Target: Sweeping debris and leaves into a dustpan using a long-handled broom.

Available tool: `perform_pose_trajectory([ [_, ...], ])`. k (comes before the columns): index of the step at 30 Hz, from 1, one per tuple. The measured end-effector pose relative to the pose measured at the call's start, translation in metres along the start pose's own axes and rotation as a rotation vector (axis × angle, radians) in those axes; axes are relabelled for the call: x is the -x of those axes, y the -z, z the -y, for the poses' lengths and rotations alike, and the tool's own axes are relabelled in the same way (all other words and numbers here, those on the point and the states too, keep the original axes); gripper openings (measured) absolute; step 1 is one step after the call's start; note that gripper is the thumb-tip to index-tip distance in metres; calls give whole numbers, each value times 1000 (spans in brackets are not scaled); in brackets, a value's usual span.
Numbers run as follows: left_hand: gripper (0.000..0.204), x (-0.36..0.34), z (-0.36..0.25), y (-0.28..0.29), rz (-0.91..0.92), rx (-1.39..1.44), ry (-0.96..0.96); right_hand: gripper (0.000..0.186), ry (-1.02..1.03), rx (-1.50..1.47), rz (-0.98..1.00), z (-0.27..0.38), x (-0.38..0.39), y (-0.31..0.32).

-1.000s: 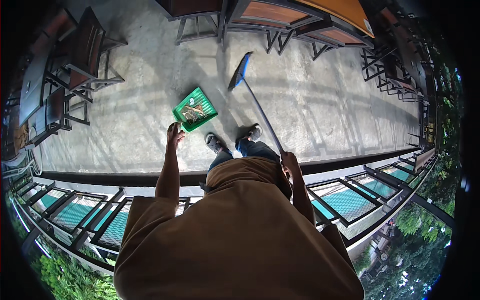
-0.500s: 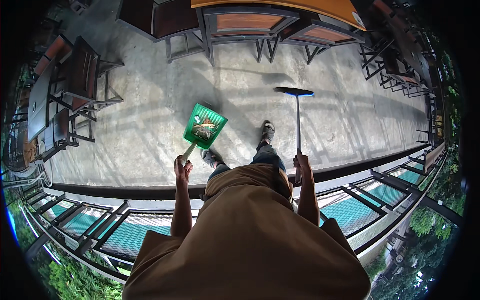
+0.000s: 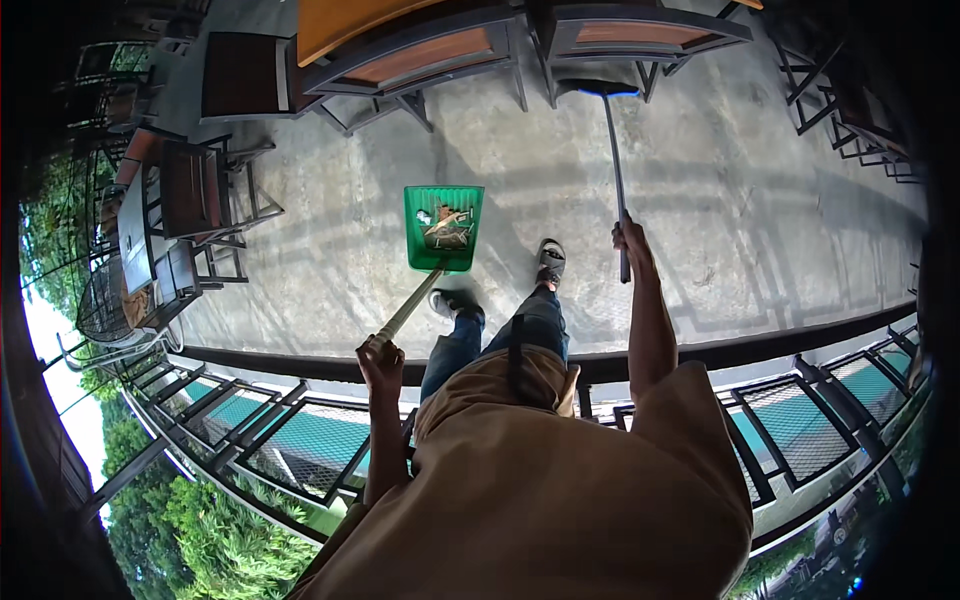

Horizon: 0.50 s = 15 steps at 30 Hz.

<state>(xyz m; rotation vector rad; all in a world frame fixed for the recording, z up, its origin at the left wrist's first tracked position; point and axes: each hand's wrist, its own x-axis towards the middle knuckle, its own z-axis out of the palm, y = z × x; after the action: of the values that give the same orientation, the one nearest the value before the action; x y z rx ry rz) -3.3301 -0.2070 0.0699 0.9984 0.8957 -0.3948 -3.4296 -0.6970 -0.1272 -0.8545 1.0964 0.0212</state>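
My left hand (image 3: 381, 362) is closed round the end of the pale handle of a green dustpan (image 3: 412, 225). Inside the pan lies a small heap of debris (image 3: 448, 232), with brown leaf-like bits and something whitish. The pan is in front of my left foot. My right hand (image 3: 630, 237) grips the grey pole of a broom (image 3: 613, 135) near its lower end. The broom's dark head, with a blue edge, reaches out ahead of me to the legs of the seating at the far side; part of its dark bristles blends into the shadow there.
An orange-topped table (image 3: 345, 25) and dark wood-and-metal benches (image 3: 430, 58) stand ahead. More chairs (image 3: 195, 190) and a table (image 3: 135, 235) are at the left, others (image 3: 860, 125) at the right. Behind my feet runs a dark floor edge with a mesh railing (image 3: 310, 440).
The broom has been pushed forward, its head now by the bench legs, as my right arm stretched out. The dustpan has turned straighter, with more handle showing. My view has shifted.
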Motion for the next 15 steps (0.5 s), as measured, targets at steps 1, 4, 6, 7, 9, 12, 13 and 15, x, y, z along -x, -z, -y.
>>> perform_pose_trajectory([
  [1, 26, 8, 0, -6, 21, 0, 18, 42, -13, -15, 26, 10, -21, 5],
  [4, 27, 25, 7, -20, 10, 23, -31, 42, -63, -31, 68, 30, -74, 6],
  [6, 33, 28, 8, -15, 37, 0, -37, 44, -79, -77, 97, 39, -91, 7],
  [7, 33, 32, 8, -20, 24, -9, -38, 44, -94, -82, 99, 40, -94, 3],
  [9, 29, 37, 7, -33, 61, -62, -62, 45, -251, 10, 9, 38, -99, 1],
  [12, 29, 40, 5, -46, 46, -110, -47, 45, -346, 12, -19, -6, -73, 5],
  [13, 29, 39, 5, -51, 48, -132, -48, 45, -333, 33, -76, -24, -57, 12],
  [15, 29, 33, 4, -45, 41, -122, -43, 46, -344, 84, -132, -60, -19, 19],
])
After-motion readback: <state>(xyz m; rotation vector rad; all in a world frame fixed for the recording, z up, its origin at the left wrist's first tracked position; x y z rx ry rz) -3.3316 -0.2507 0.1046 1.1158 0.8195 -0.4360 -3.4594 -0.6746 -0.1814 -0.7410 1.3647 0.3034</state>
